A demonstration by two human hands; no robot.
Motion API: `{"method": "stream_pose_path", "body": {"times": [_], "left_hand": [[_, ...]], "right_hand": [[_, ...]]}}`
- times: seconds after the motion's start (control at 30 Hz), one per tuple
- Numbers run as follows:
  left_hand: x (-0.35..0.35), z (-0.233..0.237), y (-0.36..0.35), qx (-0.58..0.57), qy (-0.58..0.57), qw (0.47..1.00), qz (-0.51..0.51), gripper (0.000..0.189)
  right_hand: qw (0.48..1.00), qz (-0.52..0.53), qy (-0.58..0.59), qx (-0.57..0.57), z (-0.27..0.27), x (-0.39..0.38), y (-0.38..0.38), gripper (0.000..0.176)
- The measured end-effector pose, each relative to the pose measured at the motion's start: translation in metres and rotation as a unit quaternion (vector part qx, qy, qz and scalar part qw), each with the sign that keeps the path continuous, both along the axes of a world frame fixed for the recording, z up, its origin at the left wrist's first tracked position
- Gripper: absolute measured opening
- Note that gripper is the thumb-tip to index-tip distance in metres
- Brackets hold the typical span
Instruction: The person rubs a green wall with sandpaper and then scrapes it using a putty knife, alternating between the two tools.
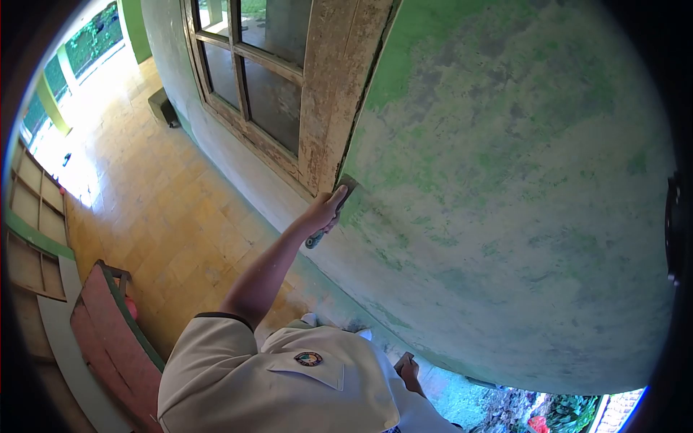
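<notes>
My left hand point(326, 211) is closed around a scraper point(349, 184), its handle end poking out below the fist. The flat blade is against or very near the wall point(462, 238), beside the lower corner of the wooden window frame point(336, 94). Patches of green paint and pale grey show on the wall. Low by my body, my right hand point(410, 369) is curled, partly hidden by my shirt. Something dark shows at its fingers, too small to make out.
A yellowish tiled floor point(180, 216) runs along the wall. At the lower left stands a reddish wooden bench-like piece point(108, 325). A block-like object point(162, 108) sits at the wall's foot farther off. Plants point(574, 413) show at the lower right.
</notes>
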State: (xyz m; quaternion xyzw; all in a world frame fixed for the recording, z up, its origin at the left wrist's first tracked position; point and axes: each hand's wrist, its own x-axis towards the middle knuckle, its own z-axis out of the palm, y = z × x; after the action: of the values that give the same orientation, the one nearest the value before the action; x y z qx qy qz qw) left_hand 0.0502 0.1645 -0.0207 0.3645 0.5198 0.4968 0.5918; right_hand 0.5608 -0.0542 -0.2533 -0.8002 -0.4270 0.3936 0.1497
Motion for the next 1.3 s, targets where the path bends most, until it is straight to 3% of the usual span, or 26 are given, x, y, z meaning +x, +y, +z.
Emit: {"method": "stream_pose_path", "body": {"times": [0.1,0.27,0.4,0.47,0.53,0.6,0.67,0.77,0.83,0.87,0.93,1.0,1.1,1.2,1.3], "left_hand": [[-0.006,-0.008,-0.017,-0.013,-0.027,1.0,0.009,0.054],[0.001,-0.073,-0.049,-0.069,-0.032,0.997,0.022,0.054],[0.01,-0.05,-0.009,-0.045,-0.011,0.999,0.016,0.055],[0.008,-0.035,-0.005,-0.028,-0.015,0.999,0.011,0.055],[0.0,-0.029,-0.007,-0.035,0.039,0.999,-0.013,0.053],[-0.004,-0.036,-0.018,-0.031,0.054,0.998,0.001,0.053],[-0.001,-0.045,-0.029,-0.021,0.065,0.998,0.015,0.053],[0.012,-0.07,-0.043,-0.097,0.081,0.992,0.01,0.056],[0.025,-0.079,-0.036,-0.086,0.03,0.995,-0.03,0.056],[0.029,-0.058,-0.022,-0.055,0.054,0.997,-0.023,0.055],[0.024,-0.062,-0.013,-0.067,0.076,0.994,-0.028,0.055],[0.016,-0.058,-0.007,-0.073,0.105,0.991,-0.03,0.056],[0.01,-0.059,-0.022,-0.08,0.023,0.996,0.033,0.056],[0.009,-0.085,-0.045,-0.062,-0.004,0.998,-0.009,0.056],[0.018,-0.096,-0.047,-0.115,0.002,0.993,-0.003,0.055]], "right_hand": [[0.999,-0.028,0.028,-0.009,-0.003,-0.006,0.0,0.034],[0.996,-0.06,0.066,0.011,-0.028,0.001,0.004,0.035],[0.994,-0.066,0.081,-0.013,-0.019,-0.003,-0.001,0.036],[1.0,0.009,-0.019,-0.022,-0.015,0.001,-0.002,0.037],[1.0,0.011,0.004,-0.012,-0.029,0.009,0.003,0.037],[0.996,-0.032,0.085,-0.025,-0.043,0.009,-0.003,0.037],[0.997,-0.032,0.063,-0.023,-0.039,0.009,-0.005,0.036],[0.997,-0.045,0.06,-0.007,-0.018,-0.007,0.005,0.036],[0.995,-0.06,0.075,0.002,-0.01,-0.013,0.008,0.036],[0.998,-0.029,0.048,-0.008,-0.006,-0.014,0.01,0.036],[1.0,0.01,0.012,-0.022,0.0,-0.008,0.007,0.036],[0.998,0.033,-0.024,0.052,-0.031,0.005,0.007,0.035],[0.998,-0.018,0.04,-0.036,0.02,-0.019,0.011,0.034],[0.999,-0.017,0.039,-0.01,0.009,-0.012,0.013,0.035],[0.998,-0.035,0.049,-0.015,0.015,-0.011,0.012,0.036]]}}
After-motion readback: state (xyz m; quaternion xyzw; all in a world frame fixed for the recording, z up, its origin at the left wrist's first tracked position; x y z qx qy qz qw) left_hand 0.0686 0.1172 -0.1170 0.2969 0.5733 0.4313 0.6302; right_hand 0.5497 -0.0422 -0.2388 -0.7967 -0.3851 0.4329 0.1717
